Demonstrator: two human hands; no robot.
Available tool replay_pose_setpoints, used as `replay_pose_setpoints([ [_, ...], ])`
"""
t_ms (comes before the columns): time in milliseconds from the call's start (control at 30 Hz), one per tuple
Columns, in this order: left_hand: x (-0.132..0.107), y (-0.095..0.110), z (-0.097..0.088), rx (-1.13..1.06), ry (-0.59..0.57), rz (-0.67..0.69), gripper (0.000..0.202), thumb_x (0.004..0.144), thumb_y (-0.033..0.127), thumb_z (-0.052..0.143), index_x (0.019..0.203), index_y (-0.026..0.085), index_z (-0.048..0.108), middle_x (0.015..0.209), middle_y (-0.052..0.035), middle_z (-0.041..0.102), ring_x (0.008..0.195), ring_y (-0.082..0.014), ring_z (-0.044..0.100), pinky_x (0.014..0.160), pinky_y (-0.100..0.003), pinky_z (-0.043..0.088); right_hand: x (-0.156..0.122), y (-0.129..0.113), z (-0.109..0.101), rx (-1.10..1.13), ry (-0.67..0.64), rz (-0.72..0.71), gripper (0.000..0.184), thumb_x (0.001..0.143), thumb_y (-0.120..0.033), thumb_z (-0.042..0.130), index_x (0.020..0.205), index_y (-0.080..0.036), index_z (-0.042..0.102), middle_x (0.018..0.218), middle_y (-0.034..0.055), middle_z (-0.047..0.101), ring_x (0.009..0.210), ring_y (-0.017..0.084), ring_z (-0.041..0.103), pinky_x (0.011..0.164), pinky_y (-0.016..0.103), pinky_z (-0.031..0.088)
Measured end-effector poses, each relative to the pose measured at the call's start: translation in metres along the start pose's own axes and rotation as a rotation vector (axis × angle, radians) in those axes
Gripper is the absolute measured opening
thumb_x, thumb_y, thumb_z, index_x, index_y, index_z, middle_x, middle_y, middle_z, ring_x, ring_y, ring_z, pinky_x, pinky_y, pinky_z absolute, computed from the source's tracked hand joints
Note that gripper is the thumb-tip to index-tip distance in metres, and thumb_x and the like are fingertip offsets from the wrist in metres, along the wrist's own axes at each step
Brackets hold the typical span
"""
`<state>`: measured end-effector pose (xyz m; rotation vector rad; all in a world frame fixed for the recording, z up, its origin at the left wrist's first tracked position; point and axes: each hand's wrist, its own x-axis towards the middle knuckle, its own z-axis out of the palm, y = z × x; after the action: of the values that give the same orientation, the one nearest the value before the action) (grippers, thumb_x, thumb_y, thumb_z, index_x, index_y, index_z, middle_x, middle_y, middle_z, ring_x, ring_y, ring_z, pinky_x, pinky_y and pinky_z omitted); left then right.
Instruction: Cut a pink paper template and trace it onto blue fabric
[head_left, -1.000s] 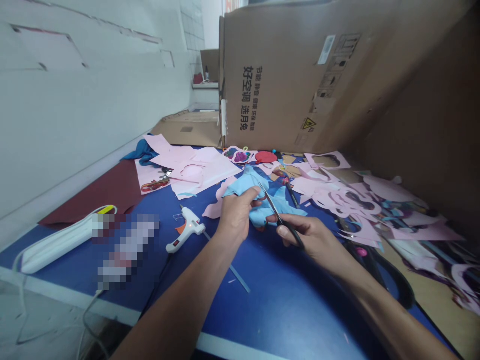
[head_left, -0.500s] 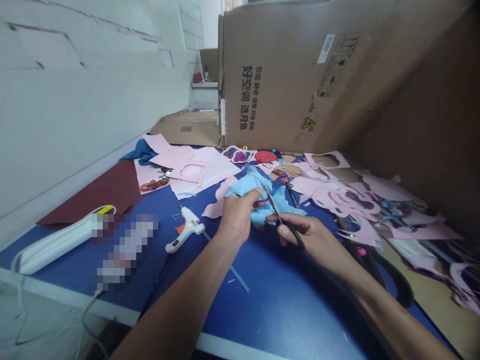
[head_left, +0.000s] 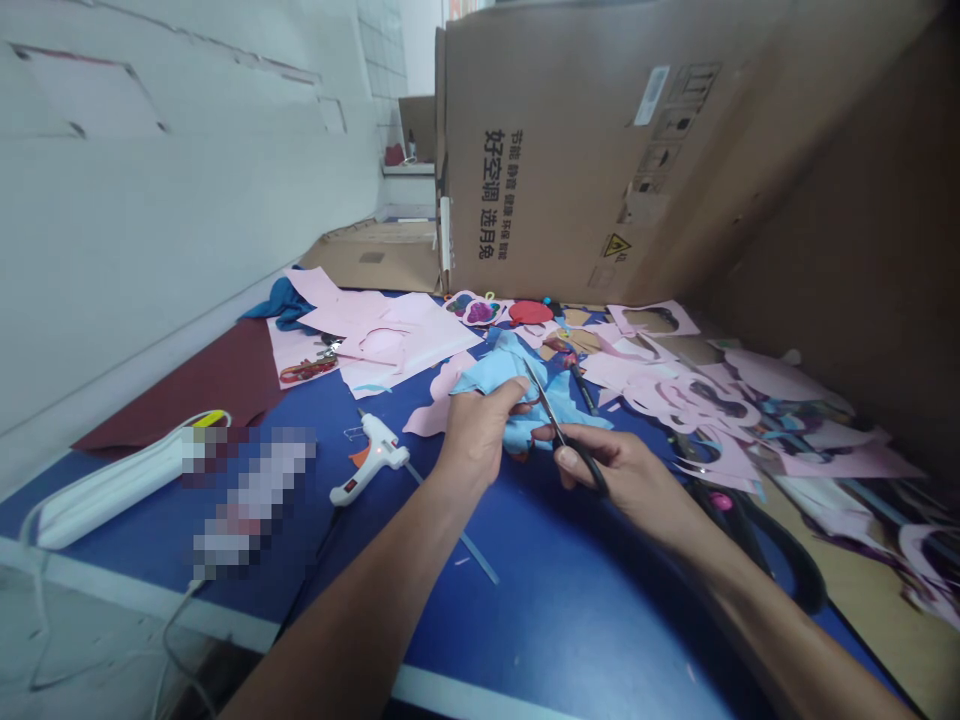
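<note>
Light blue fabric (head_left: 491, 370) is pinched in my left hand (head_left: 480, 425), its folds spreading out beyond the thumb and to the right. My right hand (head_left: 592, 460) is closed around the black handles of a pair of scissors (head_left: 553, 412). The blades point up and left and lie against the fabric beside my left thumb; whether they are biting into it I cannot tell. Under the fabric on the left lies a pink paper piece with a wavy edge (head_left: 435, 400). A white glue gun (head_left: 371, 460) lies on the blue table (head_left: 555, 600) left of my left forearm, a glue stick behind it.
A large cardboard box (head_left: 570, 150) stands at the back. Pink paper offcuts (head_left: 675, 390) pile up on the right, near large black-handled shears (head_left: 780, 540). Pink sheets (head_left: 405, 340) lie back left, maroon sheet (head_left: 202, 390) beside them. A white power strip (head_left: 120, 490) trails cords at the left.
Both hands, the fabric and the scissors stay almost in place. The view has shifted very slightly.
</note>
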<state>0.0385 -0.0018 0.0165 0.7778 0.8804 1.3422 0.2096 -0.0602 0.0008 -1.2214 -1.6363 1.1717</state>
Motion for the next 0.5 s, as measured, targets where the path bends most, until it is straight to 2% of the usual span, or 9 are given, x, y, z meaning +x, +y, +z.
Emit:
replay_pose_setpoints([
  [300,-0.0005,0.0007,-0.0006,0.014,0.012,-0.010,0.025,0.065,0.028,0.084,0.083,0.019,0.070,0.073,-0.0024,0.072,0.069,-0.0176,0.071,0.058,-0.023,0.057,-0.0002,-0.0047,0.0006,-0.011,0.006,0.009,0.059,0.094,-0.074,0.076,0.118,-0.020,0.088,0.074,0.0010,0.065,0.069,0.018,0.051,0.068,0.032,0.045],
  [500,0.0003,-0.0008,-0.0011,0.008,0.006,0.000,0.025,0.065,0.027,0.085,0.084,0.020,0.070,0.073,-0.0016,0.072,0.069,-0.0173,0.071,0.059,-0.024,0.057,-0.0011,-0.0058,0.0014,0.017,-0.001,0.008,0.058,0.095,-0.071,0.077,0.115,-0.018,0.087,0.072,-0.0004,0.059,0.068,0.017,0.048,0.066,0.031,0.040],
])
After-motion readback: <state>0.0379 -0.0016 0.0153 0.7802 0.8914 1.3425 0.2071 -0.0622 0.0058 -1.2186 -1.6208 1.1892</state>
